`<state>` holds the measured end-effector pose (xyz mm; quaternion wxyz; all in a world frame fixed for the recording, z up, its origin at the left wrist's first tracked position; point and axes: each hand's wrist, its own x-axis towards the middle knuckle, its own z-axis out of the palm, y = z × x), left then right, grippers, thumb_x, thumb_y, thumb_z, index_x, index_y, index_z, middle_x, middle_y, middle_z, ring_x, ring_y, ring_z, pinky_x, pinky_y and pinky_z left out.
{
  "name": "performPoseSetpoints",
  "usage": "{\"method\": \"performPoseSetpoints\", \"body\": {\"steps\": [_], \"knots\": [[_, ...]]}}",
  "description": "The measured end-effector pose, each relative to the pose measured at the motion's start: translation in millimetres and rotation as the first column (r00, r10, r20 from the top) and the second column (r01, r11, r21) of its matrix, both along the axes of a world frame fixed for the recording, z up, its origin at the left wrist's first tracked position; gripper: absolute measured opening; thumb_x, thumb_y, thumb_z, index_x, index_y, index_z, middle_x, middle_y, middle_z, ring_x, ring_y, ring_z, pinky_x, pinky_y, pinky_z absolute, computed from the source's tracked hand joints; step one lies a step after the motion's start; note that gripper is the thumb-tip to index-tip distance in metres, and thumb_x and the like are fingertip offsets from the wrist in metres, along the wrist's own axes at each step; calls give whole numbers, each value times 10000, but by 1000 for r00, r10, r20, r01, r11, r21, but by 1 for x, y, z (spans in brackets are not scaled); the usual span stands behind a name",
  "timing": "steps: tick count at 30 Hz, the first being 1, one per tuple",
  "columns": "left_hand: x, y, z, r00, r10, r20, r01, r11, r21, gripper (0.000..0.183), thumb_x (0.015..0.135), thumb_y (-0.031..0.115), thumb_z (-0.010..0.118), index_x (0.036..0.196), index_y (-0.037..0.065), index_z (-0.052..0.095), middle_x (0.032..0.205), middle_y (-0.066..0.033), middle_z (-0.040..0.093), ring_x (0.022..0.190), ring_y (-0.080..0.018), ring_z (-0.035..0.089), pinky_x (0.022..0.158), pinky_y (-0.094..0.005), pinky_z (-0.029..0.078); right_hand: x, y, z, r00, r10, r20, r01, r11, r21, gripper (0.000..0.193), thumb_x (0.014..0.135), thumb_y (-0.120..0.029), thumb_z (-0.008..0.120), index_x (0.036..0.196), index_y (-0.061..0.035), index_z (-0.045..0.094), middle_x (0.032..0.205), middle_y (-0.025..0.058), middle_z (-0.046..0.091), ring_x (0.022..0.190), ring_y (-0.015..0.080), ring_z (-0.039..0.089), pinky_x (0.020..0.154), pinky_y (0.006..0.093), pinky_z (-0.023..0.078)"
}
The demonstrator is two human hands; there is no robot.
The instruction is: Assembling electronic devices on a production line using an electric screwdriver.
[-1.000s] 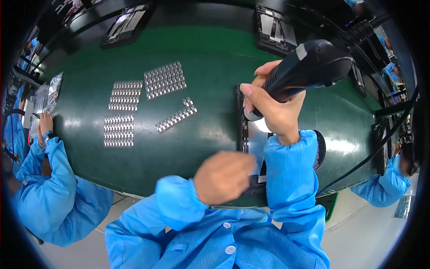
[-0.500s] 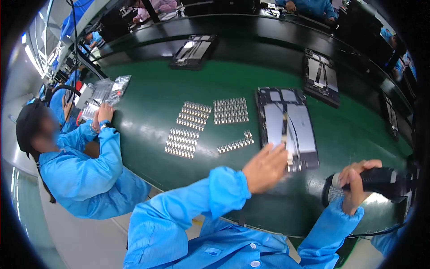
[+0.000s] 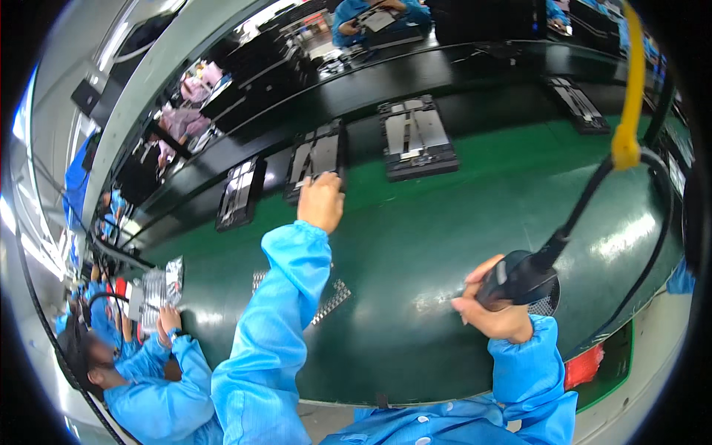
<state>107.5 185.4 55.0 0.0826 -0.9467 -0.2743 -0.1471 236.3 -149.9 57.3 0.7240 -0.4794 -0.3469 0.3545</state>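
My left hand (image 3: 320, 204) reaches far forward, its fingers curled over the near end of an opened tablet-like device (image 3: 317, 156). That device has a black frame with silvery panels and lies in the far row. The hand hides its near corner. On the right, my right hand (image 3: 500, 317) is wrapped round a black corded tool (image 3: 518, 278) with a perforated round end. Its exact kind I cannot make out. Small metallic parts in a strip (image 3: 331, 300) lie beside my left sleeve, which covers most of the other parts.
Similar opened devices stand in the far row: one left (image 3: 239, 196), one right (image 3: 421, 137) and one farther right (image 3: 578, 104). A yellow strap (image 3: 627, 144) and black cable hang at right. A co-worker (image 3: 159, 386) in blue sits left beside clear plastic bags (image 3: 153, 293).
The device that lay before me is now in the far row under my left hand, which has moved forward. My right hand still holds the tool, now tilted differently. The view has turned.
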Motion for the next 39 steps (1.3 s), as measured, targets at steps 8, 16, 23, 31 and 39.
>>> {"method": "performPoseSetpoints", "body": {"steps": [8,16,23,31,39], "knots": [[110,28,-30,938,-332,-98,320,939,-124,711,604,314,796,1210,57,527,1346,-113,461,1259,-286,415,1019,-554,301,4,6,-10,847,-146,510,125,989,77,362,645,-187,811,906,-56,597,670,-15,579,522,78,540,453,196,380],[143,14,29,886,-200,-418,212,977,-18,784,551,316,772,1242,54,509,1332,-88,485,1265,-302,411,1061,-594,215,25,2,8,942,-58,330,-33,963,266,267,711,-12,662,876,2,452,567,138,528,465,288,534,428,343,349],[135,2,-11,973,-221,73,202,957,209,490,625,194,634,1085,29,591,1151,-122,599,1072,-296,555,1010,-532,319,30,-1,14,960,-89,265,54,989,137,238,692,-53,678,810,-12,474,526,142,497,434,281,505,427,357,364],[40,-147,-6,881,-429,199,419,903,94,620,505,133,757,1087,2,591,1154,-135,596,1118,-291,546,981,-490,356,42,-17,11,944,-323,74,310,940,143,299,676,-30,740,930,-35,582,683,13,595,645,44,522,564,212,425],[-56,-232,-16,865,-468,180,489,866,-99,553,536,149,774,1031,-34,606,1113,-161,621,1120,-349,556,1002,-535,314,68,-39,26,887,-438,150,405,891,206,361,684,56,734,1003,31,567,607,38,593,470,89,536,437,211,404]]}}
